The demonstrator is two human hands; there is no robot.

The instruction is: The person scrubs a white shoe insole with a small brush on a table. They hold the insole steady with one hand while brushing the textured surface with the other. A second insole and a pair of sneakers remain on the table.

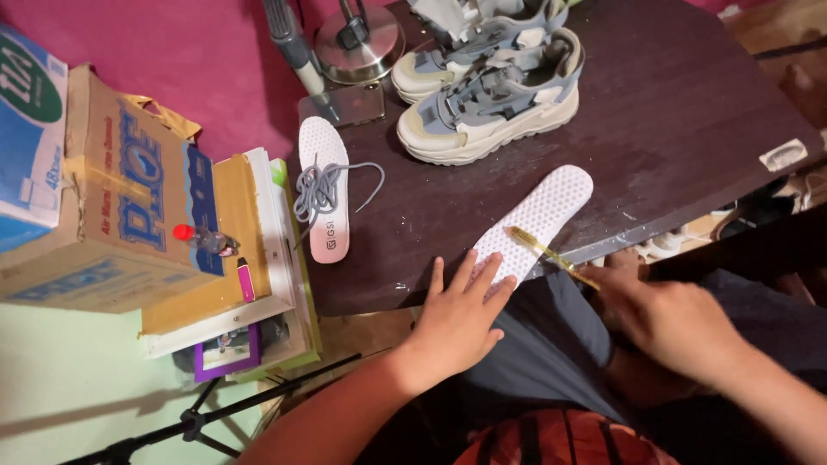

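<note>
Now insole [541, 211] under left hand [457, 319], beside right hand [668, 319].

Sneakers [491, 95], grey laces [323, 191], cardboard box [103, 215]

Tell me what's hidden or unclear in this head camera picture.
- Far cream and grey-blue sneaker: top cut off by the upper edge, partly behind the near sneaker.
- Right hand: motion-blurred; grip on the thin yellow brush unclear.
- White perforated insole: heel end covered by the left hand.
- Silver round lamp base: stem cut off above.
</note>
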